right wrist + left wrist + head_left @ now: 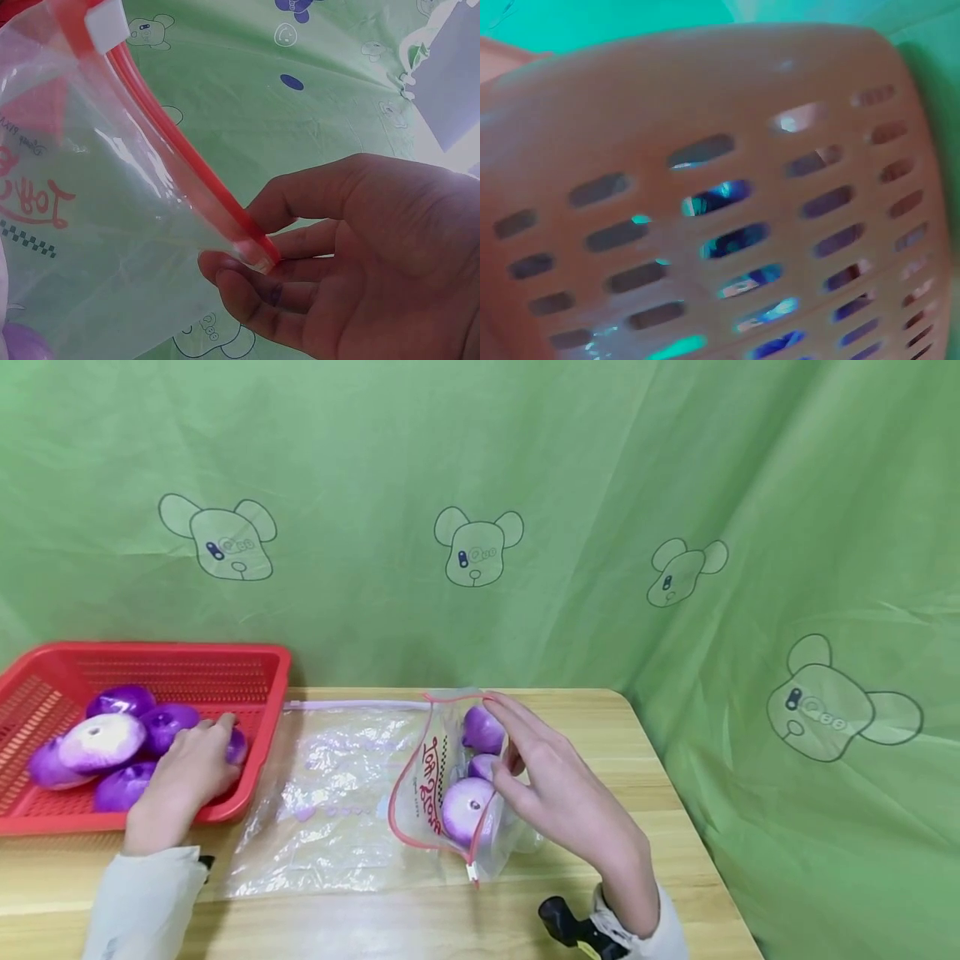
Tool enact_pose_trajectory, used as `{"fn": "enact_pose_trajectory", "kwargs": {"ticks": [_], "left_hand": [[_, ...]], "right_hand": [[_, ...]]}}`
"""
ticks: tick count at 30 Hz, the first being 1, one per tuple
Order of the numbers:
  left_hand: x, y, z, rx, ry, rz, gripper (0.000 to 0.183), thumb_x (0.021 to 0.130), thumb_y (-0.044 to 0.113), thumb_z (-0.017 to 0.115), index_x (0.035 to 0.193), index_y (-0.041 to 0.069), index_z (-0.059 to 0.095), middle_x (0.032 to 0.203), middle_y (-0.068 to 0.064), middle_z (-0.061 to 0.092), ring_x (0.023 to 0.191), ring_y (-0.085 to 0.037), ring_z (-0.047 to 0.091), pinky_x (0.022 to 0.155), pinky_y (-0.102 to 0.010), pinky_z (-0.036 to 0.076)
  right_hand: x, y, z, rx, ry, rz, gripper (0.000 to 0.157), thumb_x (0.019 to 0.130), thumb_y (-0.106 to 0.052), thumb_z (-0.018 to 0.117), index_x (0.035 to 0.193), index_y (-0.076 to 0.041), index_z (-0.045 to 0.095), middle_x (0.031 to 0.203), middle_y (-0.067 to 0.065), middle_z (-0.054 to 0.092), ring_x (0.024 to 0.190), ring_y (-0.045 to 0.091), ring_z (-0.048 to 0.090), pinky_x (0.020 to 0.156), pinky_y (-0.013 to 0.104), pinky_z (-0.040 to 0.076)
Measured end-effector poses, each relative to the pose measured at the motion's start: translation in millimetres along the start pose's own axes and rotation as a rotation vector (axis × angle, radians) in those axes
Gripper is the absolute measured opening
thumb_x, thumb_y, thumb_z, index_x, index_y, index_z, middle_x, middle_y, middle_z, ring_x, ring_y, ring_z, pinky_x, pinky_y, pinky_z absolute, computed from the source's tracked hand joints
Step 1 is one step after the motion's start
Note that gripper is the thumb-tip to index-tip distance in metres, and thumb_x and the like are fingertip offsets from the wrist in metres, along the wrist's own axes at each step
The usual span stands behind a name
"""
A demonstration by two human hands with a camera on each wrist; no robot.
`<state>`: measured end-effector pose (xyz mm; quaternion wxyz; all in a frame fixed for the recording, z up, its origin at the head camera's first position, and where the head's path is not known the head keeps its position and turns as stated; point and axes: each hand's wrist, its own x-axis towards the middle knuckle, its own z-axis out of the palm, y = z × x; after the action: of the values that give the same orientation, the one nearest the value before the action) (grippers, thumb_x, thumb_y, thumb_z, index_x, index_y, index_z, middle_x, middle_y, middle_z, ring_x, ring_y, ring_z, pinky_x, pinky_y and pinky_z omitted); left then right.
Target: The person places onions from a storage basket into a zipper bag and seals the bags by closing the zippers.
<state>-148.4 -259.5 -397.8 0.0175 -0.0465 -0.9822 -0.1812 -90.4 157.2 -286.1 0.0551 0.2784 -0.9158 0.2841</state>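
Observation:
In the head view my left hand (187, 772) reaches into the red basket (277, 710). Its fingers curl over a purple onion (237, 746), partly hidden behind them. Several other glossy purple onions (123, 785) lie to its left, one turned with its white end (102, 743) up. My right hand (562, 785) pinches the red-edged mouth of a clear zip bag (420, 785), as the right wrist view shows at the corner of the red zip strip (187, 157). The bag stands open toward the left, with purple onions (468, 810) inside.
A second clear plastic bag (330, 810) lies flat on the wooden table (600, 727) between basket and zip bag. A green printed curtain (360, 610) hangs behind and along the right side. The left wrist view is mostly filled by the basket's slotted wall (652, 247).

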Motion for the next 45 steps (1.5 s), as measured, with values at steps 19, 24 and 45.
{"fn": "enact_pose_trajectory", "kwargs": {"ticks": [19,24,45], "left_hand": [[-16.7,36.1,-36.3,-0.045,0.307,0.050,0.065,0.084,0.019,0.079,0.136,-0.008,0.050,0.131,-0.039,0.045,0.113,-0.060,0.041,0.092,-0.076,0.035],[-23.1,45.7,-45.3,-0.061,0.361,0.074,0.066,0.085,0.021,0.078,0.138,-0.006,0.049,0.131,-0.036,0.049,0.114,-0.057,0.043,0.093,-0.074,0.036],[-53.2,97.8,-69.0,-0.157,0.449,0.233,0.065,0.080,0.014,0.083,0.137,0.002,0.053,0.134,-0.021,0.055,0.123,-0.043,0.049,0.098,-0.062,0.041]], "right_hand": [[-2,1,-1.6,-0.028,0.005,-0.013,0.066,0.094,-0.010,0.063,0.153,-0.005,0.035,0.160,0.008,0.032,0.083,0.002,0.058,0.081,0.025,0.054],[-2,1,-1.4,-0.034,0.004,-0.004,0.066,0.094,-0.012,0.063,0.154,-0.006,0.034,0.160,0.007,0.031,0.084,0.002,0.058,0.085,0.027,0.054],[-1,1,-2.7,0.010,0.023,0.043,0.069,0.094,-0.012,0.062,0.155,-0.006,0.030,0.158,0.006,0.034,0.083,0.004,0.057,0.069,0.023,0.054]]}}
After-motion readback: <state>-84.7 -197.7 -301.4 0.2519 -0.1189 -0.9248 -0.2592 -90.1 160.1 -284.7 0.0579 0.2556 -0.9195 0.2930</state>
